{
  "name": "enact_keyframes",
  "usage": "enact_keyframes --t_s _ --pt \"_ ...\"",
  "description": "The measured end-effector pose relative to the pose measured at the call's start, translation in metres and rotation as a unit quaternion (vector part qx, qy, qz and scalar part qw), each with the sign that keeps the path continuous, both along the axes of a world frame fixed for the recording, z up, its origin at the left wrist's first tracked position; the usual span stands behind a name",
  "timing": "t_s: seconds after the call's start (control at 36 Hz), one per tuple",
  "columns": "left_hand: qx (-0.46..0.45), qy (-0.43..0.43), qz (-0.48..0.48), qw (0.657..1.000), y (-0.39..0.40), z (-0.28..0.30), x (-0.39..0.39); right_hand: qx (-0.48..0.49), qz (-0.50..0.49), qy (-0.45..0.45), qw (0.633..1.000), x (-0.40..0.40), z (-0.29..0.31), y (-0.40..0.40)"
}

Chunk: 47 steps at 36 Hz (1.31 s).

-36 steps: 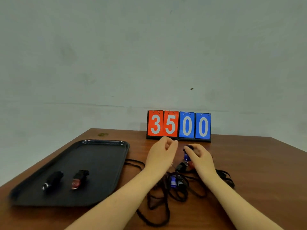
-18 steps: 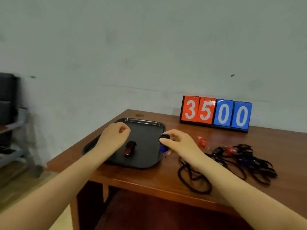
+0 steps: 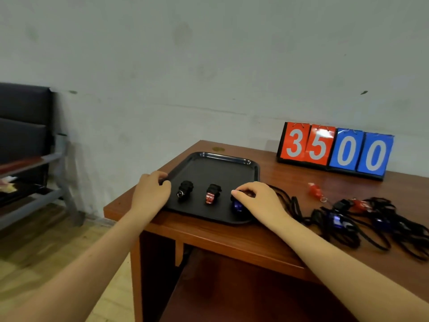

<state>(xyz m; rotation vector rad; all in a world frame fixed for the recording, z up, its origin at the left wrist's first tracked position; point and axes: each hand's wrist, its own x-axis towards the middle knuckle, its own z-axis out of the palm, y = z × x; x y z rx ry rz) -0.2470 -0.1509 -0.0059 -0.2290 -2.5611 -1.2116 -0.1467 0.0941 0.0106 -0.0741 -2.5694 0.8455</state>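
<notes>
The blue whistle (image 3: 238, 204), translucent with black cord wound about it, lies at the near right of the black tray (image 3: 222, 159), partly hidden by the hand above it. Tray contents, left to right, in a row and apart: black whistle (image 3: 185, 190), red whistle (image 3: 212, 194), blue whistle. The left hand (image 3: 151, 194) curls its fingers over the tray's left rim. The right hand (image 3: 257, 201), palm down, bends its fingers round the blue whistle. Right of the tray, on the surface (image 3: 278, 231), lies a tangle of cords (image 3: 362, 219); a scoreboard (image 3: 336, 151) stands far right.
</notes>
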Motion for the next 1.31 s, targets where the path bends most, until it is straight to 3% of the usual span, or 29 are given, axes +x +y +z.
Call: enact_keyframes --t_s 0.28,0.39,0.53,0.61,0.72,0.89,1.17,1.31 --pt "-0.022 0.034 0.015 0.999 0.003 -0.001 0.010 0.017 -0.003 0.003 1.000 0.008 0.008 0.002" --pt "-0.093 0.151 0.028 0.984 0.012 0.011 0.033 -0.021 0.018 0.011 1.000 0.024 0.021 0.014" --pt "-0.113 0.202 -0.104 0.967 0.066 0.027 0.068 -0.132 0.008 0.016 0.991 0.052 0.045 0.053" --pt "-0.114 0.157 -0.208 0.959 0.111 0.038 0.090 -0.209 -0.028 0.036 0.977 0.070 0.054 0.080" --pt "-0.154 0.078 -0.326 0.930 0.169 0.042 0.110 -0.240 -0.081 0.048 0.966 0.094 0.048 0.118" --pt "-0.186 0.038 -0.355 0.915 0.226 0.026 0.108 -0.085 -0.109 0.007 0.990 0.121 0.017 0.161" --pt "-0.117 0.046 -0.330 0.935 0.311 0.028 0.077 0.014 -0.135 -0.039 0.990 0.094 0.003 0.208" --pt "-0.208 0.019 -0.349 0.914 0.337 0.015 0.059 0.094 -0.132 -0.076 0.984 0.074 0.003 0.217"
